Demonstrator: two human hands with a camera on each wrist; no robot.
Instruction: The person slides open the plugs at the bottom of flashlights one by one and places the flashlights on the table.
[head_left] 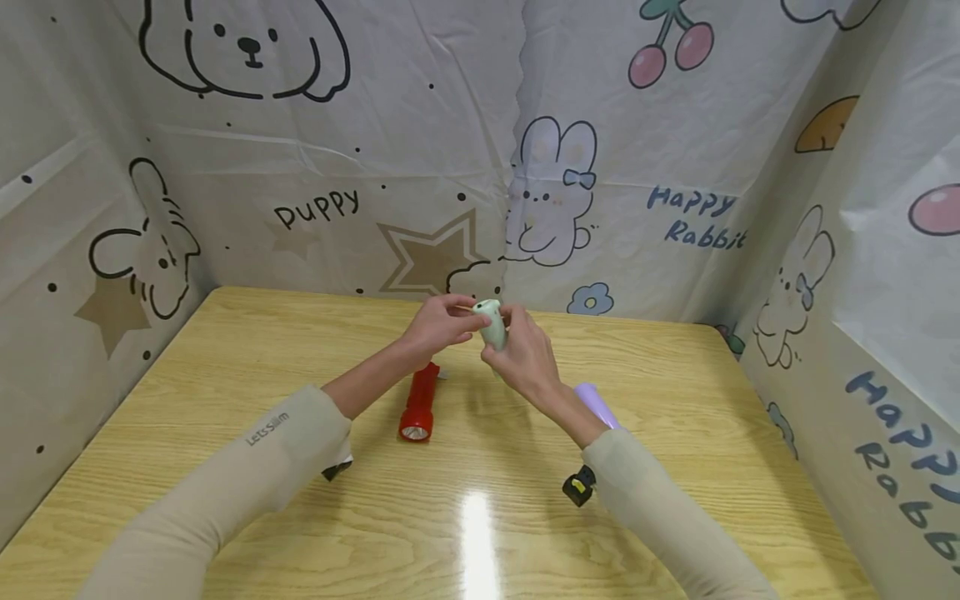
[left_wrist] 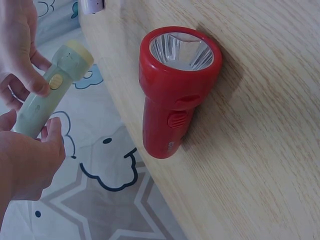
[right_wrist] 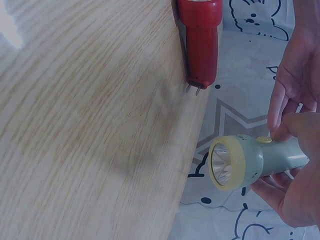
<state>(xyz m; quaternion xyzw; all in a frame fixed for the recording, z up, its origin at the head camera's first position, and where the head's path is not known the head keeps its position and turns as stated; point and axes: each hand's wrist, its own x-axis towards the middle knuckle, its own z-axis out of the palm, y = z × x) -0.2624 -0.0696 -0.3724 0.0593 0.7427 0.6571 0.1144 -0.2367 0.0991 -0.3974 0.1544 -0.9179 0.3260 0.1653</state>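
Observation:
Both hands hold a pale green flashlight [head_left: 491, 325] above the far part of the table. My right hand [head_left: 525, 354] grips its body, the thumb close to the yellow switch [left_wrist: 55, 81]. At the tail end, my left hand [head_left: 442, 323] pinches it between thumb and fingers. The flashlight's cream-rimmed lens [right_wrist: 222, 164] points down toward the table in the right wrist view, and no light shows in it. A red flashlight [head_left: 422, 404] lies on the table below the left hand, lens toward me. Two metal prongs [right_wrist: 198, 91] stick out of its tail.
A purple cylinder [head_left: 597, 406] lies on the wooden table [head_left: 480, 467], partly hidden behind my right forearm. Small black devices [head_left: 578, 486] show under both sleeves. A printed cloth [head_left: 435, 167] hangs behind the table and at both sides.

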